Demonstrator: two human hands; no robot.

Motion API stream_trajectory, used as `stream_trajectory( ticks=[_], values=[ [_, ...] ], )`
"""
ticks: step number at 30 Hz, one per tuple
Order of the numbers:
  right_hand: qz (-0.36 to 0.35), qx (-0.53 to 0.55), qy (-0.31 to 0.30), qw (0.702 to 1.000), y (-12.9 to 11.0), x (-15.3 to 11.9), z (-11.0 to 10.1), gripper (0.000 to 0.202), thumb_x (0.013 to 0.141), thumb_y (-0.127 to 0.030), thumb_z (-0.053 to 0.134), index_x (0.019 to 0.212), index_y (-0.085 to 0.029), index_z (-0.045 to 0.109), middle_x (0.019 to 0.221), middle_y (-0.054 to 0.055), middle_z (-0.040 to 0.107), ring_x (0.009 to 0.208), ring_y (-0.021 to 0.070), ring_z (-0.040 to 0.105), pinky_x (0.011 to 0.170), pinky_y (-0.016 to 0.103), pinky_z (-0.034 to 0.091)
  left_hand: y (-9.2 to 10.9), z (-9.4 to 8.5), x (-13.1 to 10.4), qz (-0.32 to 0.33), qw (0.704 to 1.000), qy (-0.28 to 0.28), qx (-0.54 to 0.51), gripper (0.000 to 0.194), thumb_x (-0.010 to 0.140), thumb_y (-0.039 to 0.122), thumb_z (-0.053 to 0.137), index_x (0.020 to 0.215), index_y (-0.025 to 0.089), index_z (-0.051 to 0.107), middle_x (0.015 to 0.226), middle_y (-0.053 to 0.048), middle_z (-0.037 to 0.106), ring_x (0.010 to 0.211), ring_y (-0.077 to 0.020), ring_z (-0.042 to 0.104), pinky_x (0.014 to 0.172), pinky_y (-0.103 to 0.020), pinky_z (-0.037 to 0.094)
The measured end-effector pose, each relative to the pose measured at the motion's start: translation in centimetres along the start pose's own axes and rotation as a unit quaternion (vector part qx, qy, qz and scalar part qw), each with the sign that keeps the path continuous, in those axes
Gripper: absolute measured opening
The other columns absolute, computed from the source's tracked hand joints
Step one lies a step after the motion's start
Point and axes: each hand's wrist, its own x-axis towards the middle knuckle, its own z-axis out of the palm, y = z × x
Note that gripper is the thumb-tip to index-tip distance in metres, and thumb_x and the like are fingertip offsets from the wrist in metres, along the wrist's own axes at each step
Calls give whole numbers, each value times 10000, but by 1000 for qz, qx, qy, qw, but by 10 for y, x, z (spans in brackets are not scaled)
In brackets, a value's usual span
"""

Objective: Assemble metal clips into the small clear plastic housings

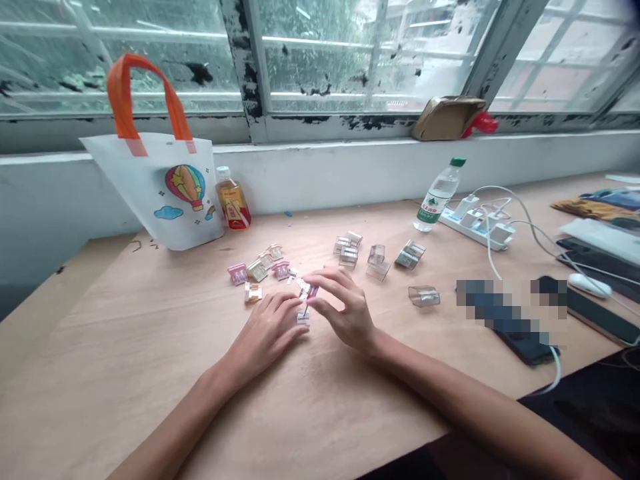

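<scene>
My right hand (350, 310) is closed in a pinch round a small screwdriver (313, 291) with a purplish handle and a thin dark shaft pointing down. Its tip is at a small whitish plastic part (303, 319) on the table. My left hand (267, 327) lies low on the table, its thumb and forefinger closed about that part. Just beyond the fingertips lie tiny metal pieces (292, 275), too small to name surely. Small plastic sharpener-like bodies are grouped to the left, among them a pink one (238, 274), a cream one (257, 269) and an orange one (253, 292).
Clear grey plastic covers (349, 256) lie beyond my right hand, with one cover (424, 296) farther right. At the back stand a white bag (150, 193), a drink bottle (233, 203) and a water bottle (437, 197). A power strip (475, 223) and a cabled phone (520, 333) are at right.
</scene>
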Motion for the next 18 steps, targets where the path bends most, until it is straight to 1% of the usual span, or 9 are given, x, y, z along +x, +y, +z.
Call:
stream_trajectory(
  ticks=[2, 3, 6, 9, 11, 12, 15, 16, 18],
  values=[
    [5, -8, 17, 1000, 2, 2, 0, 294, 907, -185, 733, 1183, -287, 721, 1014, 50, 701, 963, 205, 659, 853, 387, 554, -3, 0, 0, -9, 1000, 19, -16, 515, 958, 465, 634, 1398, 242, 484, 1429, -106, 549, 1311, -292, 525, 1080, -479, 460],
    [5, -8, 28, 1000, 2, 2, 0, 304, 903, -178, 738, 1183, -295, 723, 991, 43, 699, 938, 198, 659, 831, 375, 551, -4, 1, 0, -10, 1000, 20, -20, 499, 959, 462, 634, 1384, 242, 492, 1425, -107, 549, 1303, -289, 532, 1071, -473, 467],
    [-17, -6, 34, 999, 3, 3, 0, 422, 934, -135, 690, 1314, -316, 657, 999, 27, 734, 918, 184, 673, 852, 376, 532, -7, 2, 1, 2, 1000, 3, -21, 282, 985, 427, 606, 1201, 247, 601, 1316, -72, 605, 1214, -259, 574, 1012, -438, 488],
    [-23, 0, 12, 1000, 2, 1, 1, 490, 980, -113, 603, 1428, -307, 563, 1062, 35, 756, 943, 183, 688, 894, 396, 520, -7, 2, 3, 4, 1000, 2, -29, 223, 989, 410, 608, 1132, 240, 627, 1266, -59, 623, 1175, -240, 579, 1000, -423, 483],
    [-12, 7, -5, 1000, 1, -1, 3, 439, 998, -126, 568, 1400, -301, 588, 1124, 54, 740, 1015, 197, 682, 915, 409, 521, -6, 1, 3, 0, 999, 5, -37, 229, 984, 407, 618, 1132, 232, 625, 1256, -63, 625, 1161, -237, 583, 994, -417, 485],
    [-5, 9, -4, 1000, 0, -2, 3, 398, 994, -148, 586, 1361, -298, 621, 1132, 62, 724, 1035, 206, 672, 911, 410, 526, -6, 1, 3, -3, 999, 6, -40, 231, 980, 406, 624, 1130, 229, 625, 1248, -64, 627, 1152, -237, 586, 987, -414, 488],
    [15, 5, 27, 1000, 0, -4, 5, 312, 938, -205, 693, 1237, -294, 702, 1018, 57, 663, 971, 212, 641, 846, 391, 541, -4, 0, 3, -9, 999, 8, -46, 226, 971, 401, 639, 1111, 225, 626, 1234, -63, 629, 1140, -233, 592, 974, -403, 497],
    [20, 4, 35, 999, 0, -4, 4, 305, 934, -202, 696, 1224, -296, 706, 988, 50, 646, 936, 205, 633, 824, 383, 541, -3, 0, 3, -10, 999, 9, -48, 216, 970, 399, 641, 1097, 224, 628, 1233, -61, 627, 1144, -231, 591, 978, -402, 498],
    [28, 7, 35, 999, 1, -5, 4, 324, 967, -170, 627, 1259, -299, 683, 983, 48, 641, 913, 197, 627, 818, 383, 535, -3, 0, 2, -12, 999, 13, -49, 201, 968, 398, 644, 1063, 222, 632, 1227, -58, 626, 1147, -227, 591, 987, -402, 497]
  ],
)
